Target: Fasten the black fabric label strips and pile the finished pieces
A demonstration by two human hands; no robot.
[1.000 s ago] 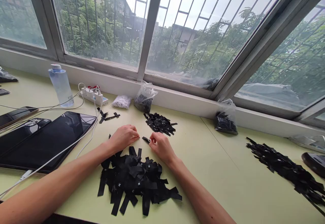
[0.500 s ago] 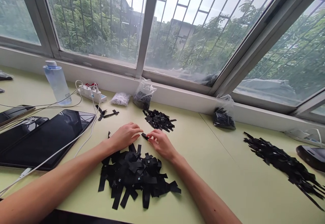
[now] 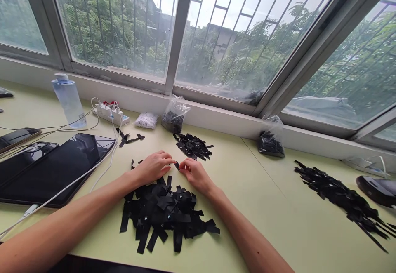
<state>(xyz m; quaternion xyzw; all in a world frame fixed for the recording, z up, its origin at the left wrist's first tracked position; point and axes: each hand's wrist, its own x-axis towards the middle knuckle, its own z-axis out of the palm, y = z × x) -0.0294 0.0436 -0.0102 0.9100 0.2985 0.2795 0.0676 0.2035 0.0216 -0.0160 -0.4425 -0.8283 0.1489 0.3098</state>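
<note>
A small black fabric strip (image 3: 177, 165) is pinched between the thumb and fingers of my right hand (image 3: 195, 175). My left hand (image 3: 155, 166) is close on the other side, its index fingertip at the strip's end and a gap showing between thumb and index. Its remaining fingers are curled and partly hidden. Below both hands spreads a loose pile of black fabric strips (image 3: 163, 207), several bearing a white letter M. A smaller heap of black strips (image 3: 194, 146) lies just beyond my hands.
Tablets (image 3: 68, 165) with white cables lie at left, near a water bottle (image 3: 69, 102) and a power strip (image 3: 113, 114). Along the sill stand a white packet (image 3: 146, 121) and clear bags (image 3: 173, 118) (image 3: 271, 141) of black pieces. Long black strips (image 3: 340, 201) lie at right.
The left index fingertip has come closer to the strip, and the strip has tilted more steeply in my right fingers. The piles look the same.
</note>
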